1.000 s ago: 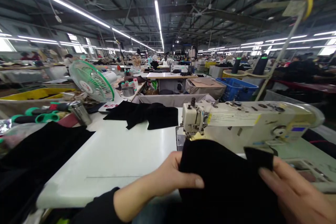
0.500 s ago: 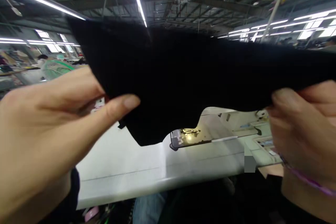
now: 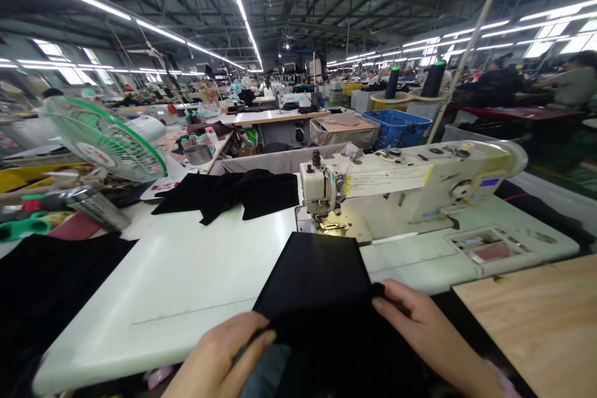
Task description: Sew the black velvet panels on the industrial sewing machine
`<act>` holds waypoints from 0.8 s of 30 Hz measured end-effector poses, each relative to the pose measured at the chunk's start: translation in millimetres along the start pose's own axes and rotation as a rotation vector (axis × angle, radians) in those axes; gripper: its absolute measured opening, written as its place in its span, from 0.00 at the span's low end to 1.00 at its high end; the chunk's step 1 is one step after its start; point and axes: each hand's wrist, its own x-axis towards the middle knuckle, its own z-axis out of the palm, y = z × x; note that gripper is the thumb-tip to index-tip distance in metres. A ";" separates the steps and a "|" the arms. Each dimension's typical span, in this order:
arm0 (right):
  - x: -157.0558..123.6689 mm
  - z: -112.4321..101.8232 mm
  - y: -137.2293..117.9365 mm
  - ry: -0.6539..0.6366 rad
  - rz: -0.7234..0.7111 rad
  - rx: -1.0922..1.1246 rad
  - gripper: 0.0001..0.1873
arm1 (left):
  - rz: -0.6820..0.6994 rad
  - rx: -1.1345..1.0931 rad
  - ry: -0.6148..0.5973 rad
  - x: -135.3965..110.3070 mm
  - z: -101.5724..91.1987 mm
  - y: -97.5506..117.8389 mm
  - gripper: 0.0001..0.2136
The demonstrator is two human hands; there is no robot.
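A piece of black fabric (image 3: pixel 321 280) stretches between my two hands, its far end lying on the white table in front of the sewing machine (image 3: pixel 373 183). My left hand (image 3: pixel 228 348) pinches the fabric's left edge between thumb and fingers at the table's front edge. On the other side, my right hand (image 3: pixel 415 323) grips the right edge, where the cloth bunches a little. The machine's needle area (image 3: pixel 331 224) is lit, and the fabric's far edge lies just in front of it. The fabric's near part hangs toward my lap and blends with dark clothing.
More black fabric (image 3: pixel 233 193) lies on the table behind, left of the machine. At left are a green-rimmed fan (image 3: pixel 105 137), a metal flask (image 3: pixel 97 206) and dark cloth (image 3: pixel 51 292). A wooden board (image 3: pixel 536 317) sits at right; a blue crate (image 3: pixel 396 127) stands beyond.
The black fabric was held up close before me, hiding much of the machine. Both hands have lowered it and moved it away from me, onto the table's front.
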 end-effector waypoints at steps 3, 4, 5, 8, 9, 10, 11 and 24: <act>37.8 24.8 25.1 0.213 0.022 -0.121 0.11 | -0.081 0.211 -0.021 46.7 8.6 -14.7 0.16; 49.0 30.0 32.5 0.277 -0.013 -0.179 0.09 | -0.080 0.277 -0.011 63.4 12.0 -19.6 0.16; 58.8 33.8 38.5 0.330 -0.045 -0.241 0.07 | -0.071 0.336 -0.006 79.9 15.6 -24.0 0.16; 79.1 39.7 48.5 0.398 -0.077 -0.406 0.06 | -0.050 0.408 0.016 124.7 26.7 -35.4 0.10; 83.3 40.6 50.0 0.399 -0.061 -0.440 0.05 | -0.065 0.396 0.016 137.2 30.2 -38.9 0.07; 86.7 41.3 51.1 0.398 -0.045 -0.451 0.04 | -0.086 0.372 0.009 147.9 33.5 -42.3 0.03; 89.6 41.9 52.2 0.399 -0.034 -0.441 0.04 | -0.108 0.344 -0.006 156.8 36.5 -45.6 0.01; 73.3 44.4 46.9 0.483 0.002 0.240 0.15 | -0.215 -0.639 -0.036 106.1 32.4 -37.7 0.17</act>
